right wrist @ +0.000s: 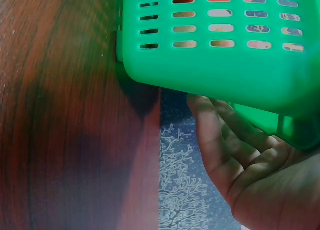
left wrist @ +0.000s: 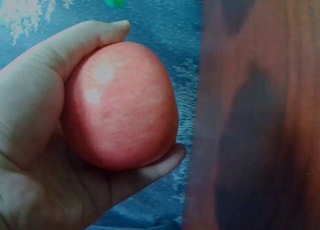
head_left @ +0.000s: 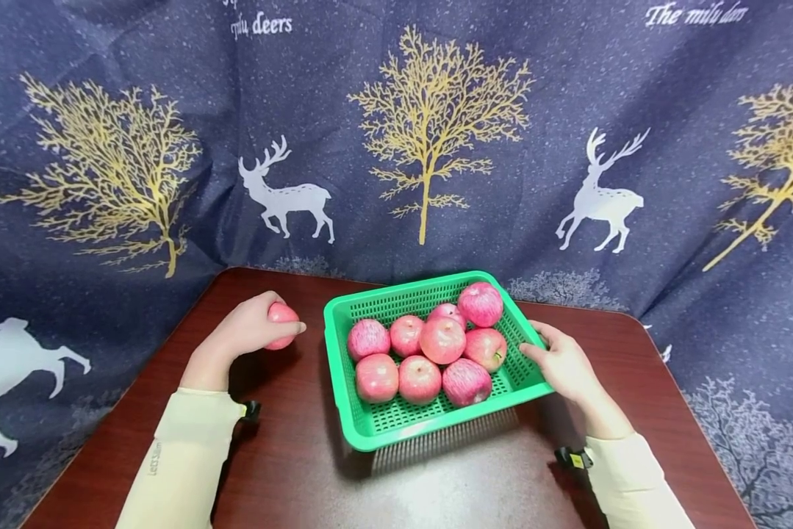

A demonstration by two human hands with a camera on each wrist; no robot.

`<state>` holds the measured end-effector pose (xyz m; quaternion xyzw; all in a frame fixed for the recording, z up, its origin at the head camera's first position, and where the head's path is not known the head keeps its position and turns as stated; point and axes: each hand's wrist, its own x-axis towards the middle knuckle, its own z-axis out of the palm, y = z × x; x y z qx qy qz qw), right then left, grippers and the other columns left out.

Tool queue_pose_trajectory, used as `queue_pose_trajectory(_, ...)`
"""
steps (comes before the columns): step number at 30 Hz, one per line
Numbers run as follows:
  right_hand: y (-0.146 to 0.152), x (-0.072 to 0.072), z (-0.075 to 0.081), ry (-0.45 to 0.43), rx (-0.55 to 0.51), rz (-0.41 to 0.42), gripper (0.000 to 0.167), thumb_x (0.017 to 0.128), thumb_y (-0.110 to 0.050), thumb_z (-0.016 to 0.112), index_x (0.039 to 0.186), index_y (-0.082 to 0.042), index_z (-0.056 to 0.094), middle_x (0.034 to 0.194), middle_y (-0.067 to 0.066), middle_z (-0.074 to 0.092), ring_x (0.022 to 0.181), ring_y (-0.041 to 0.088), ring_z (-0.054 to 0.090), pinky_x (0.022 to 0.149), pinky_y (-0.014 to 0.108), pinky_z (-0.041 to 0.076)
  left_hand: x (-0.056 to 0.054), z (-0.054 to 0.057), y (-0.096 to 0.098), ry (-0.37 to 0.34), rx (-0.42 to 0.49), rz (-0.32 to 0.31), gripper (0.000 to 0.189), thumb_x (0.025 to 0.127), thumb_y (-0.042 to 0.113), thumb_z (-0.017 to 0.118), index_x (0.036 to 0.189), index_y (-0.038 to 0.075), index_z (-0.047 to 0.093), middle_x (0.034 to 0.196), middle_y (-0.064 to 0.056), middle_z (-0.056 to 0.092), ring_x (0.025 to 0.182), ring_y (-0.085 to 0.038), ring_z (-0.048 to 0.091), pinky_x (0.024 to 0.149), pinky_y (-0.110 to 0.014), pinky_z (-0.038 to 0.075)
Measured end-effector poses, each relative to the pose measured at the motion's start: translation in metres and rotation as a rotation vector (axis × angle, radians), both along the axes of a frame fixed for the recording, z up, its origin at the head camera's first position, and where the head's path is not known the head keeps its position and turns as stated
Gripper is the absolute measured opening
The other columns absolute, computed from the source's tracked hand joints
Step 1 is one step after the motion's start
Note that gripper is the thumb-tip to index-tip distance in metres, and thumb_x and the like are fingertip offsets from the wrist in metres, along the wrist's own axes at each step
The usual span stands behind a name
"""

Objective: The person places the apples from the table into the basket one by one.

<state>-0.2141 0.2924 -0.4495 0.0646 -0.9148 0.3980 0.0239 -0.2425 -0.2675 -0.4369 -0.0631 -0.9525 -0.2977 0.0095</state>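
Note:
My left hand (head_left: 244, 327) grips a red apple (left wrist: 122, 107) above the left part of the table, its thumb and fingers curled round the sides. Just right of it is a green plastic basket (head_left: 339, 367) with slotted walls, set at a slant. Several pink-red apples (head_left: 443, 340) lie inside, one resting on top of the others near the middle. At the basket's right end, my right hand (head_left: 568, 367) holds the rim, thumb over the edge. In the right wrist view its fingers (right wrist: 207, 135) reach up under the green end, partly hidden by it.
A dark red-brown wooden table (head_left: 290, 455) carries everything, with a bright reflection near its front. Behind it hangs a dark blue cloth (head_left: 383, 206) printed with gold trees and white deer, close along the table's back edge. Dark wristbands (head_left: 573, 458) sit at both cuffs.

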Motion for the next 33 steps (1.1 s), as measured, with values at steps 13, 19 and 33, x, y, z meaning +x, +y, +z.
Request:
queue_pose_trajectory(13, -0.002, -0.001, -0.001, 0.005, -0.018, -0.006, 0.053, 0.107, -0.015, 0.070, 0.155, 0.003, 0.060, 0.124, 0.023, 0.077, 0.089, 0.022, 0.076, 0.079, 0.033, 0.058, 0.018, 0.040, 0.012, 0.082, 0.063, 0.068, 0.059, 0.093, 0.056, 0.085, 0.121, 0.008, 0.066, 0.108, -0.012, 0.075, 0.094, -0.030, 0.069, 0.082, -0.044, 0.055)
queue_pose_trajectory(19, -0.003, 0.001, -0.001, 0.008, -0.019, -0.006, 0.052, 0.106, -0.016, 0.071, 0.154, 0.003, 0.061, 0.123, 0.023, 0.078, 0.089, 0.022, 0.076, 0.079, 0.034, 0.058, 0.026, 0.051, 0.026, 0.134, 0.110, 0.054, 0.059, 0.093, 0.053, 0.085, 0.124, 0.007, 0.068, 0.109, -0.013, 0.075, 0.097, -0.031, 0.069, 0.085, -0.046, 0.055)
queue_pose_trajectory(33, -0.001, 0.001, -0.001, 0.005, -0.006, -0.001, 0.054, 0.108, -0.018, 0.071, 0.155, 0.005, 0.058, 0.124, 0.024, 0.077, 0.090, 0.024, 0.076, 0.079, 0.037, 0.058, 0.028, 0.052, 0.042, 0.173, 0.156, 0.037, 0.062, 0.093, 0.054, 0.086, 0.128, 0.006, 0.068, 0.113, -0.014, 0.075, 0.101, -0.032, 0.069, 0.089, -0.048, 0.056)
